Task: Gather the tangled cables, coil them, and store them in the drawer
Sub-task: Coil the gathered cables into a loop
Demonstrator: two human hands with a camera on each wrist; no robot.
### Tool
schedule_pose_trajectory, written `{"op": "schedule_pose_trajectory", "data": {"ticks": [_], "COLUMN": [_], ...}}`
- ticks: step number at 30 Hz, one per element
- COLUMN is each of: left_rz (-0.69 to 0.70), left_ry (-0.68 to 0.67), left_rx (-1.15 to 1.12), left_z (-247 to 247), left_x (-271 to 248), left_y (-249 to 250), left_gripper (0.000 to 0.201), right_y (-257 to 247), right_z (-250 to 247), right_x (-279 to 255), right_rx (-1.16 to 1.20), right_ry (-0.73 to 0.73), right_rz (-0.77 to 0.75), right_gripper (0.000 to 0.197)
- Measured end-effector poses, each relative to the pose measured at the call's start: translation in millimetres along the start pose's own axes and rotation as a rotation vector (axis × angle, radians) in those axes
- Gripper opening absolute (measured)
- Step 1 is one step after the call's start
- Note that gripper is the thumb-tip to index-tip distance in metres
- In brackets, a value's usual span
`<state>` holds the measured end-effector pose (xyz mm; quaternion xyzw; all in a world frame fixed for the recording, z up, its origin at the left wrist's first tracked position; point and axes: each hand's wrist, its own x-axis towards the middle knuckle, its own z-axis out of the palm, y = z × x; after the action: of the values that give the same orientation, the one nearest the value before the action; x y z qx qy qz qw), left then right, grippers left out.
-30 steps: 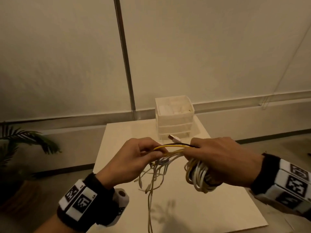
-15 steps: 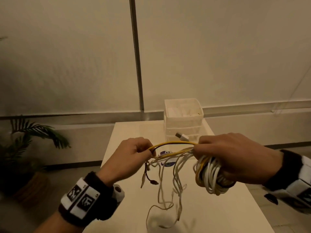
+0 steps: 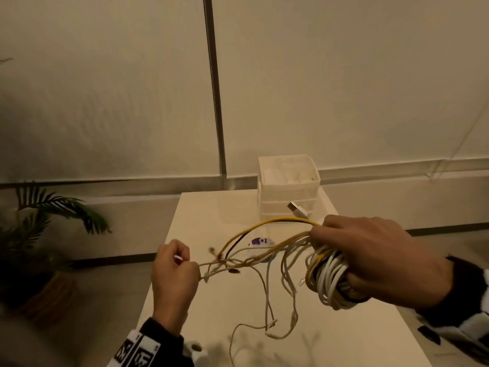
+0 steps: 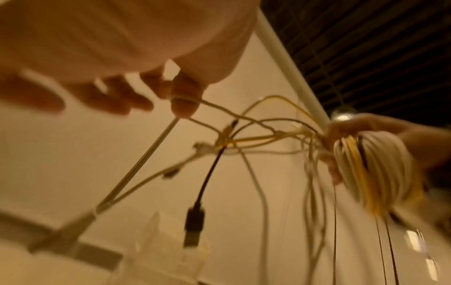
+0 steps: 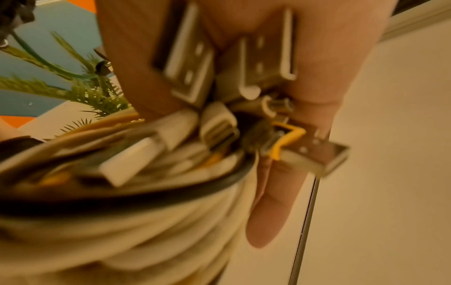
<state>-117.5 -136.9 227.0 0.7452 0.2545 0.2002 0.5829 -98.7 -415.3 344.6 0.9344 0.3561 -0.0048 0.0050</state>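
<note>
My right hand (image 3: pixel 370 258) grips a thick coil of white, yellow and black cables (image 3: pixel 330 282) above the white table (image 3: pixel 344 340). In the right wrist view the coil (image 5: pixel 122 212) fills the palm, with several USB plugs (image 5: pixel 244 77) bunched against the fingers. My left hand (image 3: pixel 174 271) pinches thin loose cable strands (image 3: pixel 251 260) that stretch across to the coil. The left wrist view shows the pinch (image 4: pixel 180 96) and a black USB plug (image 4: pixel 194 225) hanging down. Other loose ends (image 3: pixel 270 324) dangle to the table. A white drawer unit (image 3: pixel 288 186) stands at the table's far edge.
A small purple-and-white label (image 3: pixel 260 241) lies on the table under the cables. A potted palm (image 3: pixel 39 234) stands on the floor to the left. A metal pole (image 3: pixel 215 88) runs up the pale wall behind the table.
My hands have drawn apart: the left has moved left and down, stretching the loose strands out from the coil. The right hand holds the coil a little further right.
</note>
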Motion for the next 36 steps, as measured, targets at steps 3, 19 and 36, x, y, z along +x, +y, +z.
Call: {"op": "schedule_pose_trajectory", "data": {"ticks": [3, 19, 36], "left_rz": [-0.058, 0.373, 0.698], "left_ry": [-0.262, -0.781, -0.337], "left_rx": [-0.025, 0.212, -0.032], "left_z": [5.6, -13.5, 29.9], "left_x": [-27.6, -5.9, -23.9], "left_y": [-8.1, 9.6, -36.0], "left_gripper": [0.033, 0.029, 0.015], "right_y": [-2.3, 2.7, 29.6], "right_z": [0.1, -1.7, 7.4], "right_x": [2.8, -10.7, -17.6], "right_rx": [-0.016, 0.064, 0.304], "right_ry": [0.006, 0.063, 0.267], "right_rz": [0.024, -0.14, -0.033], "right_gripper": [0.034, 0.033, 0.035]}}
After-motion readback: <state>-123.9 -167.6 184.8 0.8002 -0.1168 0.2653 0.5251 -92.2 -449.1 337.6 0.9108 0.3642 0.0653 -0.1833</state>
